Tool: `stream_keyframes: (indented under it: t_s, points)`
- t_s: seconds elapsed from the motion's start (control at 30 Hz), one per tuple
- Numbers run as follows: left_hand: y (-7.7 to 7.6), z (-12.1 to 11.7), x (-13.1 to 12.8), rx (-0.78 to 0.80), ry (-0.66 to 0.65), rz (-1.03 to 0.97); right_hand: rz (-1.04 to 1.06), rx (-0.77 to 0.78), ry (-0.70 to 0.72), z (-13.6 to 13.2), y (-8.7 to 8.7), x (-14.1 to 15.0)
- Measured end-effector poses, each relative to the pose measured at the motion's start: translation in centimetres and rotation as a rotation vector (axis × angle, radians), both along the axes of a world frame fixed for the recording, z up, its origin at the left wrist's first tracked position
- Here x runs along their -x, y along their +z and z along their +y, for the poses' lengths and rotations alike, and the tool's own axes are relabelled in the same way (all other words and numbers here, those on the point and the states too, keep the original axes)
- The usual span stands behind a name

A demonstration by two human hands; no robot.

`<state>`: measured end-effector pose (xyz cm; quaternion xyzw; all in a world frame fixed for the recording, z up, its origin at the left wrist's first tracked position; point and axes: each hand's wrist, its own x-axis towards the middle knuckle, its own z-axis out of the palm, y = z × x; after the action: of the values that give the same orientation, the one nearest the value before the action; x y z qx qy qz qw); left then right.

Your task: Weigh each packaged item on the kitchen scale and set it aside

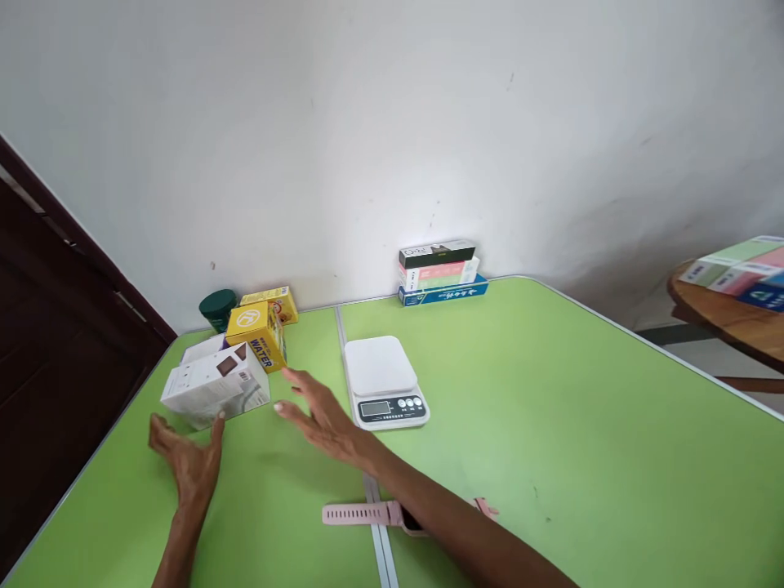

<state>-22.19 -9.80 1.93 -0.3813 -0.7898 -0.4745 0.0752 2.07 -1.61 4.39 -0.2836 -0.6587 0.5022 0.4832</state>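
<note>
My left hand is open, fingers spread, thumb tip close to the front corner of a white box lying on the green table. My right hand is open and flat, stretched out above the table between the white box and a white kitchen scale. It holds nothing. Behind the white box stand a yellow box marked WATER, a second yellow box and a dark green jar lid. A pink watch lies under my right forearm, partly hidden.
Three stacked flat boxes sit against the wall at the table's back edge. A metal seam runs down the table's middle. A dark door is at the left. A round wooden table with coloured boxes stands at the right.
</note>
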Motion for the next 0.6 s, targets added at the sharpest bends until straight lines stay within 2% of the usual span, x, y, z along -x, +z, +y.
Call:
stream_keyframes:
  t_s: [0.03,0.07,0.17,0.27,0.37,0.43,0.53,0.6]
  points:
    - [0.5,0.0,-1.0,-0.037,-0.008,0.077,-0.02,-0.032,0.0,0.5,0.1,-2.4]
    - [1.2,0.2,-2.3,-0.074,-0.037,0.154,-0.038,-0.058,-0.058,1.4,0.0,-4.9]
    - [3.0,2.2,-6.9,-0.144,-0.196,0.269,-0.069,-0.095,-0.454,5.7,-1.4,-12.9]
    - [4.0,6.5,-12.3,-0.112,-0.397,0.168,-0.072,-0.075,-0.835,11.3,-4.0,-20.2]
    - [4.1,12.6,-17.7,-0.016,-0.64,0.009,-0.032,0.014,-1.068,16.6,-6.1,-25.5]
    - [4.2,17.5,-21.1,0.091,-0.784,-0.131,-0.003,0.077,-1.14,19.8,-6.6,-27.7]
    - [4.6,25.1,-25.9,0.237,-0.905,-0.405,0.013,0.127,-1.147,24.4,-6.0,-29.6]
    - [4.8,29.8,-28.7,0.254,-0.916,-0.566,0.013,0.17,-1.128,27.3,-5.0,-30.4]
